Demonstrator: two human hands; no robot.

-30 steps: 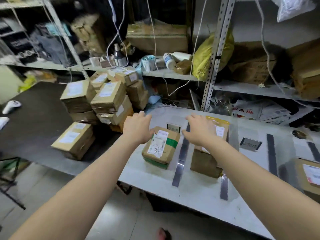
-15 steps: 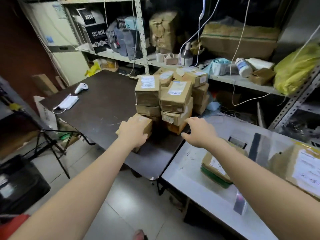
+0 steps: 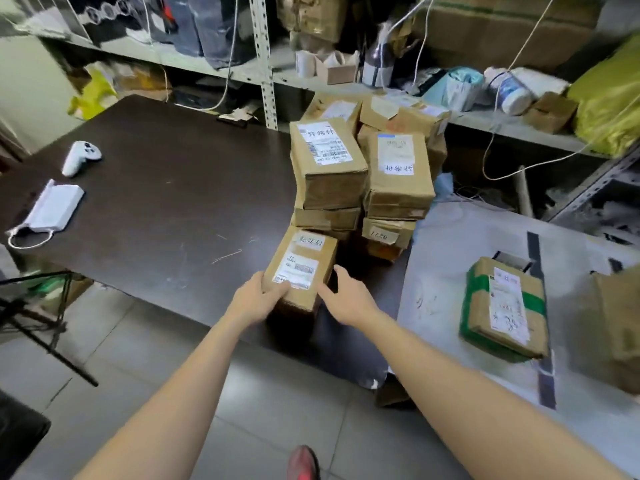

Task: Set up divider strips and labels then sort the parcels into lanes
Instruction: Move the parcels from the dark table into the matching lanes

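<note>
On the dark desk (image 3: pixel 166 188), the left hand (image 3: pixel 254 301) wraps its fingers over the near left corner of a small parcel (image 3: pixel 300 268) lying just in front of the stack of parcels (image 3: pixel 360 174). The right hand (image 3: pixel 348 297) is open, just beside the parcel's right edge, gripping nothing. It should close on that side so both hands lift evenly, clear of the stack, then carry the parcel rightward to the white desk (image 3: pixel 446 271), where a green-taped parcel (image 3: pixel 504 308) lies beside a divider strip (image 3: pixel 535 251).
</note>
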